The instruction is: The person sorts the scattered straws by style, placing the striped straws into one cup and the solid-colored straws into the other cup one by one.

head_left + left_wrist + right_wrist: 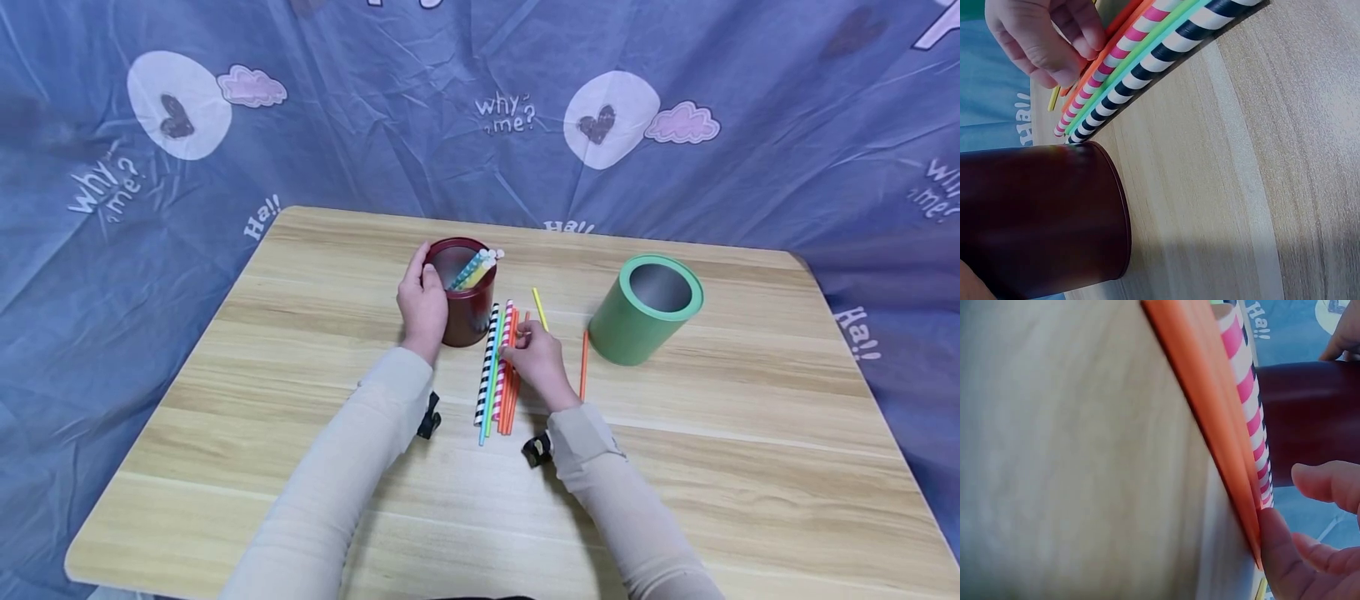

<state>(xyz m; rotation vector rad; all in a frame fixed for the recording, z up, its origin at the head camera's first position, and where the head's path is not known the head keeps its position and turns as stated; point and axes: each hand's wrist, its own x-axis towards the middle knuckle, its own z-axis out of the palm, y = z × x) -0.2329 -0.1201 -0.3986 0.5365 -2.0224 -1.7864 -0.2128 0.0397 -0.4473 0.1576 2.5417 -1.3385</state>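
Observation:
My left hand holds a dark red cylindrical holder by its left side, thumb near the rim. Several paper straws, teal and yellow patterned with white ends, lean inside. On its right lies a row of straws: black-striped, green and light blue, pink-striped and orange. My right hand is over the row's right side. In the right wrist view, a fingertip touches the orange straws, while the thumb stands apart from it. The left wrist view shows the holder's wall beside the row.
A green cylindrical holder stands on the right of the wooden table. Between it and the row lie a yellow straw and a separate orange straw. A blue printed cloth hangs behind the table.

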